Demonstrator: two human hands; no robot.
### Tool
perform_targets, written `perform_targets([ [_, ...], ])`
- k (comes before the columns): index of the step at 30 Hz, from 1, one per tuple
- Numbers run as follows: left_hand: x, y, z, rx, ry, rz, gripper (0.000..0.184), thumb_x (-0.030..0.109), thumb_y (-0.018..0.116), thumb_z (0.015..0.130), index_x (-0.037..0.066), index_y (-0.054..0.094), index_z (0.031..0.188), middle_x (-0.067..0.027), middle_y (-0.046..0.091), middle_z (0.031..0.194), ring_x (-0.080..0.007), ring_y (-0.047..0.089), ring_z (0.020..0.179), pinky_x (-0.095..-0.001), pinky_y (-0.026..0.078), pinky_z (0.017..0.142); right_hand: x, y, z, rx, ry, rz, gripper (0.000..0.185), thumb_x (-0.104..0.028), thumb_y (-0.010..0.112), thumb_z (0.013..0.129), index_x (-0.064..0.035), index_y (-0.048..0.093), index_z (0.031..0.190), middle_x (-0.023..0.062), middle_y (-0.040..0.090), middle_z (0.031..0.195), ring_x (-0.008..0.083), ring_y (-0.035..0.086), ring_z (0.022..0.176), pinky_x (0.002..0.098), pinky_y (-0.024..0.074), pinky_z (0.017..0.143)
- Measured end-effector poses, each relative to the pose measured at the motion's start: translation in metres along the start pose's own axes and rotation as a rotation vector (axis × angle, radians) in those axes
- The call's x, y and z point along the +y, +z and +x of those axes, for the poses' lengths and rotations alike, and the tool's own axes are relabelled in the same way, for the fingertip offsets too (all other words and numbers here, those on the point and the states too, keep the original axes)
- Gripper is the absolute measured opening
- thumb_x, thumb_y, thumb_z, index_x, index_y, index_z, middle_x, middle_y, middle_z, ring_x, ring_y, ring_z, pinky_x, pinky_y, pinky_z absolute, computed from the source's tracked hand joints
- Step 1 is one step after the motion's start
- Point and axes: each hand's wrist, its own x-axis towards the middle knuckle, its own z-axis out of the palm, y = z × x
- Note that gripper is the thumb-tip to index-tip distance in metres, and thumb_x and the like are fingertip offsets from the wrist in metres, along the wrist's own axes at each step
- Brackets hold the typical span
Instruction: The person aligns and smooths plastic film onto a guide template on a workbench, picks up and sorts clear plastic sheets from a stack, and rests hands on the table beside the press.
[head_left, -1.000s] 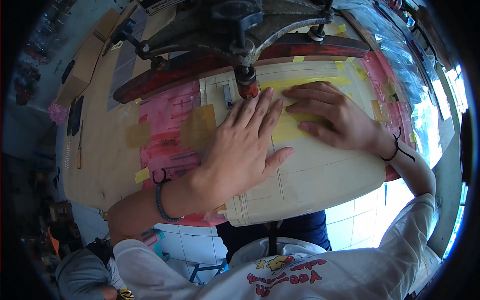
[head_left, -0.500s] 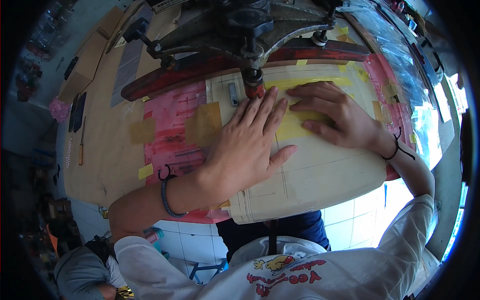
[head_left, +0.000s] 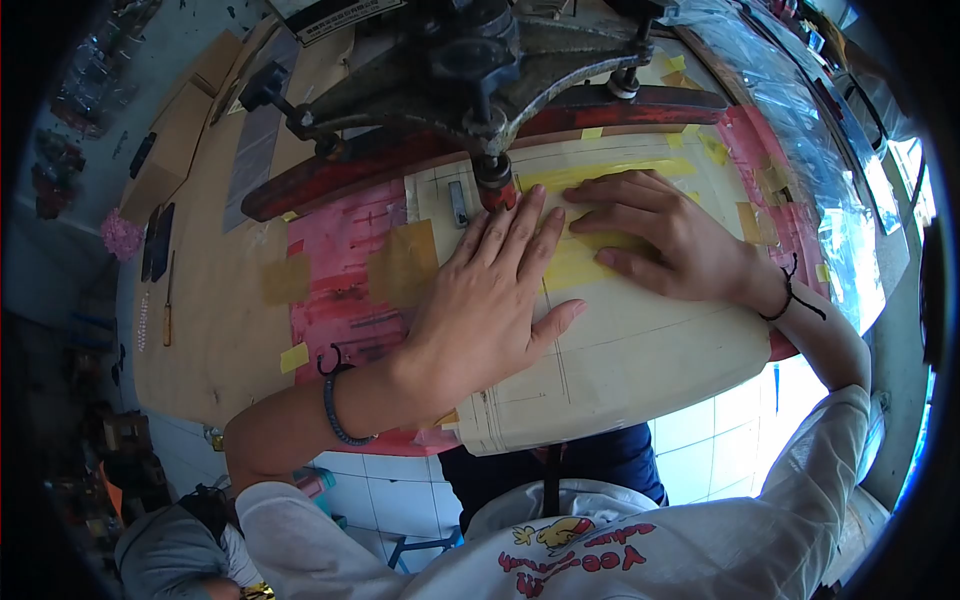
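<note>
My left hand (head_left: 490, 285) lies flat on a cream panel (head_left: 660, 345) marked with thin drawn lines, its fingers stretched out. Its fingertips reach the foot of a dark metal clamp head (head_left: 480, 105), beside a red-tipped post (head_left: 495, 185). To the right, my right hand (head_left: 665, 235) rests on the same panel with its fingers bent and apart, over yellow tape (head_left: 585, 262). Neither hand grips anything visible. A small metal strip (head_left: 458, 204) lies on the panel just left of the post.
A long red bar (head_left: 355, 165) crosses behind the hands under the clamp head. Brown tape (head_left: 403, 265) covers part of a pink-red surface. At left are a wooden-handled tool (head_left: 168, 325), dark phone-like objects (head_left: 157, 242) and a cardboard box (head_left: 180, 140). Another person (head_left: 180, 545) is at lower left.
The camera view has shifted slightly, so the clamp head appears a little further left and lower. Both hands keep nearly the same places on the panel.
</note>
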Motion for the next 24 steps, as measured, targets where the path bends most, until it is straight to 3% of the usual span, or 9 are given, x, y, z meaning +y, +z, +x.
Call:
perform_targets([
  [9,0.0001,0.0009,-0.0016,0.016,-0.007,0.006,0.079,0.050,0.048,0.102,-0.006,0.030,0.155,-0.0301,0.029,0.160,-0.0422,0.032,0.148,-0.0491,0.025,0.123,-0.0006,-0.0021,0.0013,-0.037,0.024,0.020,0.033,-0.014,0.067,0.090,-0.0017,0.066,0.121,0.0177,0.059,0.140,0.0379,0.055,0.129,0.0484,0.0409,0.109],
  [12,0.0006,0.0025,-0.0005,0.024,0.001,0.003,0.079,0.051,0.047,0.102,-0.006,0.030,0.155,-0.0300,0.030,0.160,-0.0424,0.032,0.148,-0.0492,0.024,0.123,-0.0008,-0.0008,0.0014,-0.006,0.011,0.008,0.032,-0.016,0.068,0.091,-0.0041,0.067,0.121,0.0154,0.061,0.137,0.0343,0.058,0.124,0.0469,0.0420,0.109],
  [24,0.0000,0.0011,-0.0012,0.007,-0.001,0.001,0.079,0.050,0.048,0.102,-0.005,0.029,0.155,-0.0297,0.029,0.160,-0.0423,0.031,0.149,-0.0490,0.025,0.123,-0.0019,0.0000,0.0006,0.006,0.010,0.005,0.031,-0.016,0.066,0.093,-0.0054,0.066,0.122,0.0149,0.061,0.137,0.0343,0.058,0.125,0.0467,0.0420,0.110],
])
